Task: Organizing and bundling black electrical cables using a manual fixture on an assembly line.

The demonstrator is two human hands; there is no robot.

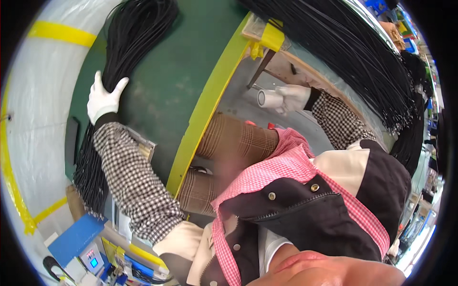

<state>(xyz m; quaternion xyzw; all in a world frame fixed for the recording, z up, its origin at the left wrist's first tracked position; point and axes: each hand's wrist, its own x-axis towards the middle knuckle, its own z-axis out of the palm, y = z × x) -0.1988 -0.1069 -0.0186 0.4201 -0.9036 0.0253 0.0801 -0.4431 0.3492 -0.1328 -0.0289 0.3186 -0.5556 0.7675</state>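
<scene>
My left hand (105,100), in a white glove, lies over a long bundle of black cables (125,47) on the green table (167,71). Its thumb and forefinger straddle the bundle where it narrows; the other fingers are partly hidden. Below that hand the cable ends (90,176) fan out beside my checked sleeve. Off the table's edge, my right hand (295,98), gloved in white too, is closed round a white roll (270,98), whose round end with a dark ring shows.
Yellow edging (202,107) runs along the table's near side. More black cables (334,43) lie across a surface at upper right. A dark table leg (261,70) stands beyond my right hand. At lower left are a blue panel (76,240) and a small device with a lit screen (93,261).
</scene>
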